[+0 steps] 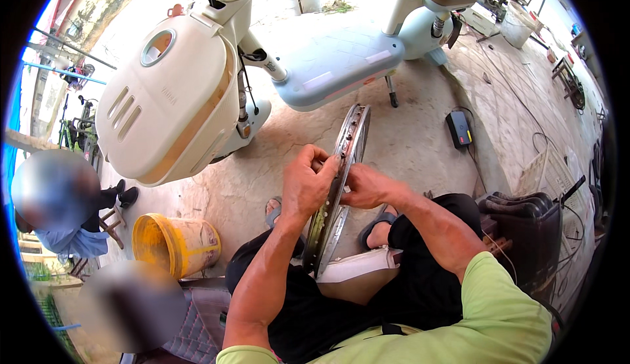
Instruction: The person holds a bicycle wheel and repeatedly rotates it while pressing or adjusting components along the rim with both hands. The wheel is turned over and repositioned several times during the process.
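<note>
A bare metal wheel rim (318, 236) with holes along its band stands upright between my knees. Its lower end is beside a cream-coloured piece (359, 267) lying between my legs. My left hand (308, 180) is closed at the rim's left side, thumb and fingers pressed to the band. On the other side, my right hand (369, 185) reaches to the inner edge of the rim with its fingers curled together. Whatever sits between those right fingertips is too small or hidden to make out.
A pale two-wheeler with a cream front basket (164, 101) and light-blue footboard (335, 69) stands ahead. A yellow bucket (172, 244) lies tipped at left, near a seated person (65, 213). A black box (459, 129) with a cable and dark seats (525, 223) are at right.
</note>
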### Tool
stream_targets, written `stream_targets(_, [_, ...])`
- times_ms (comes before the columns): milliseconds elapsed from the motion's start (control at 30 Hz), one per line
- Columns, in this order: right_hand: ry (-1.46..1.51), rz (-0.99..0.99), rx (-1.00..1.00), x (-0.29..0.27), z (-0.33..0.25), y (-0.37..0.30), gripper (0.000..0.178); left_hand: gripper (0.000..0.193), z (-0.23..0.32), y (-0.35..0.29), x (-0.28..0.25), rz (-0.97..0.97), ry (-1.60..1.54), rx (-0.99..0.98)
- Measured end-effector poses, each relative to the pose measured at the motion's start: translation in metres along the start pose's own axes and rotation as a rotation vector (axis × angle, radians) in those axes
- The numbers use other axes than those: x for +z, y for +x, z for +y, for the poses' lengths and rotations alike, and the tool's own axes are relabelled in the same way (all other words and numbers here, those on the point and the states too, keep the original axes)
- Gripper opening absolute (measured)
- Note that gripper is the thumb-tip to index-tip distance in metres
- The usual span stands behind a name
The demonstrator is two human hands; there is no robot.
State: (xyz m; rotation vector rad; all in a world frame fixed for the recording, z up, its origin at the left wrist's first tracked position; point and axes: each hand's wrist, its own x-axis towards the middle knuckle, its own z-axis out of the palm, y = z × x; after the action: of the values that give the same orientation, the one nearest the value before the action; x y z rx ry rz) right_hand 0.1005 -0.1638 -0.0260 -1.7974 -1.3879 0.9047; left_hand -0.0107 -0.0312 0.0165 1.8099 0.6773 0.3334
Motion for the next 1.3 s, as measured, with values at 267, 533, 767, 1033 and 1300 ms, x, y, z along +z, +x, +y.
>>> stream_targets(267, [0.439,0.422,0.185,-0.014,0.011,0.003,0.028,0.027,-0.003,0.000,0.000,-0.020,0.035,-0.034])
stream_targets(533, [0.756,0.732,-0.045,0.034,0.024,0.020,0.021,0.027,-0.010,0.006,-0.001,-0.010,-0.050,-0.043])
stream_targets(767, [0.794,0.723,-0.047,0.046,0.039,0.028,0.013,0.033,-0.020,0.006,0.000,-0.031,-0.092,-0.054])
stream_targets(1033, [0.742,0.783,-0.164,0.047,0.047,0.027,0.013,0.030,-0.010,0.007,0.002,-0.033,-0.168,-0.095])
stream_targets(1300, [0.757,0.771,-0.114,0.043,0.042,0.025,0.017,0.029,-0.009,0.000,0.001,-0.080,-0.181,-0.087])
